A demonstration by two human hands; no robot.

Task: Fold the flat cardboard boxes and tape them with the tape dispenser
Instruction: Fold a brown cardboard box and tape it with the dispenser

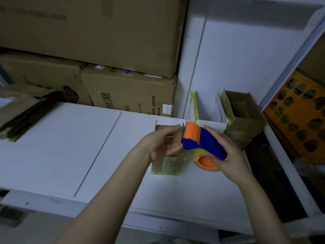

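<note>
My right hand [228, 152] grips the blue and orange tape dispenser [202, 143] with its roll of tape, held just above the white table [61, 147]. My left hand [163, 145] is at the dispenser's orange front end, its fingers loosely curved towards the cutter; whether they pinch the tape end I cannot tell. Under both hands lies a small brown cardboard box [167, 164] with yellowish tape on it, partly hidden by my left hand. A stack of flat cardboard boxes [22, 113] lies at the table's far left.
Large brown cartons [105, 41] are stacked against the back. Two small taped boxes, one white [209, 106] and one brown [246, 117], stand open at the back right. An orange perforated crate [299, 117] sits right of the table's edge.
</note>
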